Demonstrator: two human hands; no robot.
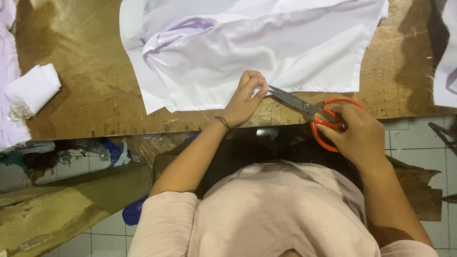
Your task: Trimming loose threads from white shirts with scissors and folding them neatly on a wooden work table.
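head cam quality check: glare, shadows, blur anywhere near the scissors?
Head view: the white fabric is bright, nearly blown out, with few folds readable; dark shadows lie on the wooden table at the top corners; the scissors, left hand and right hand are sharp, without motion blur; the floor below is dim.

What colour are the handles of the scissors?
Bright orange; the scissors have dark grey blades, seen in the head view, held in the right hand.
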